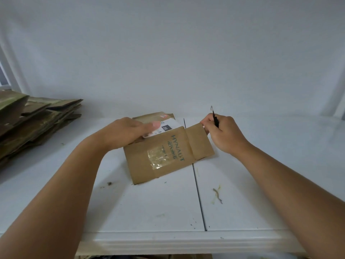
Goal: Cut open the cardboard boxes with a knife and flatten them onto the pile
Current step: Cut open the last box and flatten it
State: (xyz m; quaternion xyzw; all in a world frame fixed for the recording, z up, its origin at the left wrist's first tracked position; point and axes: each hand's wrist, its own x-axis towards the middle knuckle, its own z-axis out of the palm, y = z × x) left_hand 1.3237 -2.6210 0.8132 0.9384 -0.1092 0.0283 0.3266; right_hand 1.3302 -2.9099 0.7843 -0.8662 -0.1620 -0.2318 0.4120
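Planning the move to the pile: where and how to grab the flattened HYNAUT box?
Pinch the flattened box at its near-left long edge, coming from the left: it lies flat, that side is free, and the pile is leftward. The right hand holds the knife at the right flap.

Even, soft, cool light; faint shadows on tabletop [168, 202]; wide-angle bending at edges; slight softness overall, no glare.
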